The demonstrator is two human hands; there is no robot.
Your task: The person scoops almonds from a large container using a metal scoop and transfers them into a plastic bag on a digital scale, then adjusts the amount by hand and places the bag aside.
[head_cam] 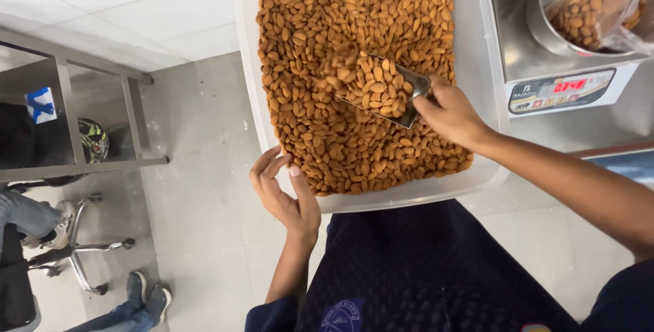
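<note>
Two hands | right hand (449,111) clamped on almond-filled scoop (381,90) | left hand (283,192) open at tub (477,175) rim

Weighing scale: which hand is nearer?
Right. The right hand holds a scoop of almonds over the tray, beside the scale. The left hand is at the tray's far near-left corner.

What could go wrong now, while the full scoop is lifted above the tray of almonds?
1. The metal scoop in the right hand is heaped, and almonds already appear to fall off its front; some may land outside the tray.
2. The left hand only steadies the tray's corner, which overhangs the lap, so the tray might tip.
</note>
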